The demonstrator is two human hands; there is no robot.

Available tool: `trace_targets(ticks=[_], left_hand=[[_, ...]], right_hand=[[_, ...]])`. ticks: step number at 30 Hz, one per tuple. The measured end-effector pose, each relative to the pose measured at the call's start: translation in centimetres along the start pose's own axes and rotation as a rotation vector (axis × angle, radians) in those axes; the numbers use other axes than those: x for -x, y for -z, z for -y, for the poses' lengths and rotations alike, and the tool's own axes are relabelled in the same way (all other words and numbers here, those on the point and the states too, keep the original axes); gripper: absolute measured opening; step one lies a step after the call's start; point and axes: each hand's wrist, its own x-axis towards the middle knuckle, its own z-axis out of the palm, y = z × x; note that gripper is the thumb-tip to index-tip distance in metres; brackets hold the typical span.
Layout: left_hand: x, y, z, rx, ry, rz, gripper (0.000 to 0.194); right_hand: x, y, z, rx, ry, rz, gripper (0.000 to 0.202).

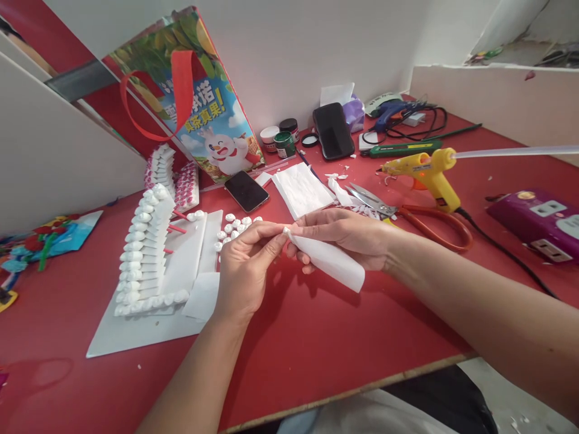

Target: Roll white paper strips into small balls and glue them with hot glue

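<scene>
Both hands meet above the red table, pinching one end of a white paper strip [337, 262]. My left hand [246, 262] closes thumb and fingertips on the small rolled tip. Beside it, my right hand [348, 232] has its fingers closed on the same end, and the loose length of the strip hangs down to the right. Left of my hands, several small white paper rosettes [235, 226] lie in a cluster, partly hidden by my left hand. Farther left stands a white model [145, 259] edged with rows of similar rosettes, on a white board [145, 337].
Behind my hands lie a stack of white paper [303, 190], a phone [246, 191] and orange-handled scissors [434, 226]. A yellow glue gun [429, 172] stands at right, its cord running past a purple power strip [538, 223]. A colourful bag [190, 102] leans at the back.
</scene>
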Motion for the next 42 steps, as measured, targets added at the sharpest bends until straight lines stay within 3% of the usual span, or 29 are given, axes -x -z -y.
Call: trace_targets(ticks=[5,13,18,26,33,42], left_hand=[[0.1,0.1,0.1,-0.032,-0.017,-0.011,0.007],[0.3,-0.5,0.5,-0.038,0.003,-0.077,0.01],[0.2,-0.5,0.3,-0.032,-0.023,-0.059,0.007],[0.1,0.0,0.2,-0.233,-0.174,0.032,0.005],[-0.1,0.3,0.2,0.012,0.055,0.022,0.008],[-0.1,0.2,-0.1,0.037,0.062,0.008,0.007]], right_hand=[[-0.1,-0.4,0.0,0.187,0.084,-0.134,0.021],[-0.8,-0.1,-1.2,0.621,0.345,-0.291,0.009],[-0.4,-0.3,-0.7,0.483,0.371,-0.262,0.008],[-0.7,0.2,-0.5,0.462,0.204,-0.182,0.009],[-0.1,0.3,0.4,0.2,0.022,-0.022,0.024],[-0.6,0.8,-0.1,0.148,0.052,-0.082,0.02]])
